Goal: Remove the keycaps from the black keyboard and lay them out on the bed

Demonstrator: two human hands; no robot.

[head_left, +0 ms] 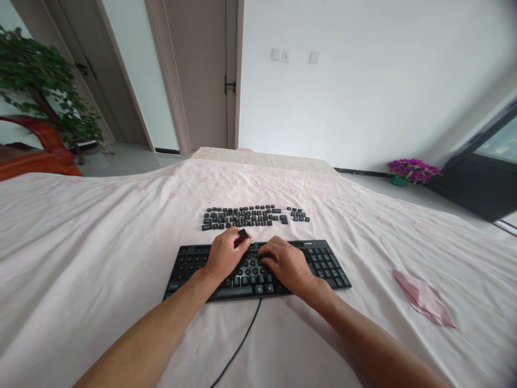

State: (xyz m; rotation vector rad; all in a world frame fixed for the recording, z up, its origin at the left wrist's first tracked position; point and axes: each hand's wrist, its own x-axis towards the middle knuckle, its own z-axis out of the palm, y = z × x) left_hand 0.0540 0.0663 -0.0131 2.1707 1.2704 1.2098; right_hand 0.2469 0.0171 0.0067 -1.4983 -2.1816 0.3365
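A black keyboard (323,264) lies on the pale pink sheet (100,242) in front of me, with many of its keycaps taken off. My left hand (224,256) rests over its upper middle and pinches a small black keycap (243,234) between thumb and fingers. My right hand (285,264) lies on the keyboard beside it, fingers curled down onto the keys near the middle; what they hold, if anything, is hidden. Several loose black keycaps (250,215) sit in rows on the sheet just beyond the keyboard.
The keyboard's black cable (238,347) trails toward me. A pink cloth (424,299) lies on the sheet at the right. A potted green plant (44,81) stands at the far left, doors behind, and purple flowers (412,171) on the floor at the right.
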